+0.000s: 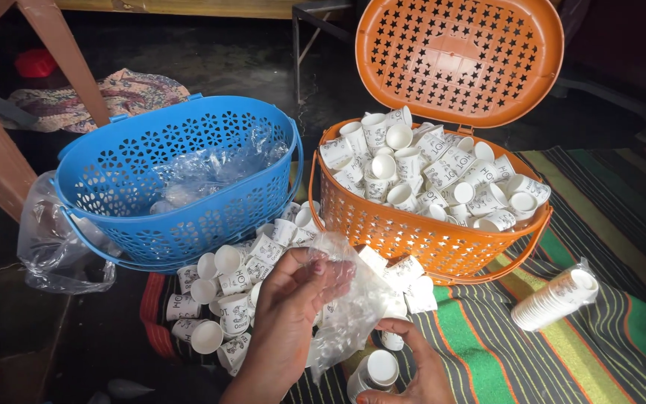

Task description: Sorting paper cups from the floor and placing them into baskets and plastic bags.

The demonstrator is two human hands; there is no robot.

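My left hand [293, 307] pinches the top of a clear plastic bag [353, 299], its fingers inside the crumpled film. My right hand [413, 359] grips the same bag lower down, from below. A small white paper cup [374, 372] lies just left of my right wrist. Several loose white printed paper cups [226, 288] are piled on the floor under my hands. An orange plastic basket [405, 232] heaped with the same cups stands behind the bag, its lid [459, 60] raised.
A blue plastic basket [188, 217] with crumpled clear bags inside leans at the left. A stack of nested cups in a plastic sleeve [555, 299] lies on the striped mat [562, 359]. Another clear bag [61, 247] lies far left, and chair legs [65, 60] stand at the back left.
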